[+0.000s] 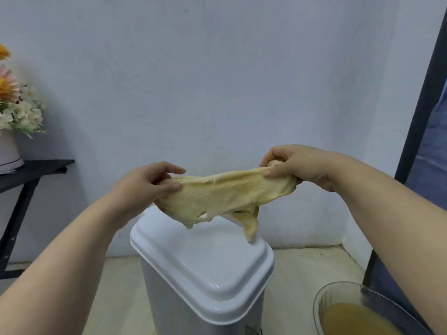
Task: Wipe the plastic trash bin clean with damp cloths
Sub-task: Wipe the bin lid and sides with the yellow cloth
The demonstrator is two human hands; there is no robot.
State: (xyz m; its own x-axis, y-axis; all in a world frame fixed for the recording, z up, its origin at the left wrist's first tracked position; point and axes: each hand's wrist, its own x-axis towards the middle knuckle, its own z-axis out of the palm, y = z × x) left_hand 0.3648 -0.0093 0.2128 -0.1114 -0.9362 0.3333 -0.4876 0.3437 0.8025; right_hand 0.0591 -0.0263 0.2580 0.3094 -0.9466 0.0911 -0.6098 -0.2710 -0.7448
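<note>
Head view, left to right. Flowers [14, 100] in a pale pot [8, 151] sit on a black side table [36, 169] against the wall, well apart from the work.

Left hand [147, 182] pinches the left end of a yellow cloth [217, 194] between thumb and curled fingers. The cloth is pulled out flat between both hands, in the air above the white plastic bin [159, 293]. It looks limp and heavy, likely damp. One ragged tail hangs down toward the back edge of the bin lid [205, 267]; I cannot tell whether it touches.

The bin stands on the floor at centre, close to the wall, with its lid closed. Right hand [297, 165] grips the cloth's right end, fingers curled round a bunched corner with the thumb pressing on top. A glass bowl [324, 292] of yellowish liquid [350, 317] sits low right, just beside the bin. A dark upright frame [420, 117] runs along the right edge.

Progress, my read: the cloth is being spread ready, and no wiping is under way at this moment. The lid looks glossy and white with no visible dirt or wet streaks, so I cannot say what has already been wiped. Probably left to do: the lid top, its rim and the bin sides, which are mostly out of sight.
</note>
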